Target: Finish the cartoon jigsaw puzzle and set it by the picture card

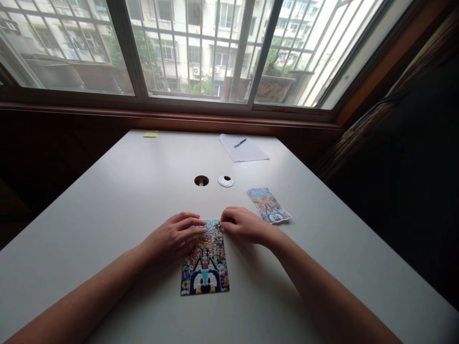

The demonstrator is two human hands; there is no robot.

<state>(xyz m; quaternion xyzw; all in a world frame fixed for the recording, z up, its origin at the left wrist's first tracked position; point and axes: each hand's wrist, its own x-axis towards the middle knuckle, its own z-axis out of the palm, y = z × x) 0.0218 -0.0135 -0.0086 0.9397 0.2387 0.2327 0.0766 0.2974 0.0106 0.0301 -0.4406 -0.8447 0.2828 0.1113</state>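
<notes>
A small jigsaw puzzle [206,267] with a blue cartoon dog's head and a crowd of colourful figures lies flat on the white table. My left hand [179,234] rests over its upper left part, fingers stretched out and a little apart. At the upper right corner is my right hand [244,223], its thumb and fingers curled together against the puzzle's edge. Whatever may be between those fingertips is hidden. To the right, beyond my right wrist, lies a printed sheet [268,205] with the same picture, its edges slightly curled.
Farther back on the table [118,200] are a round cable hole [201,181] and its loose round cover [225,181]. A pen [240,142] lies on white papers [251,152] near the far edge. Yellow sticky notes [150,134] are at the far left, below a barred window.
</notes>
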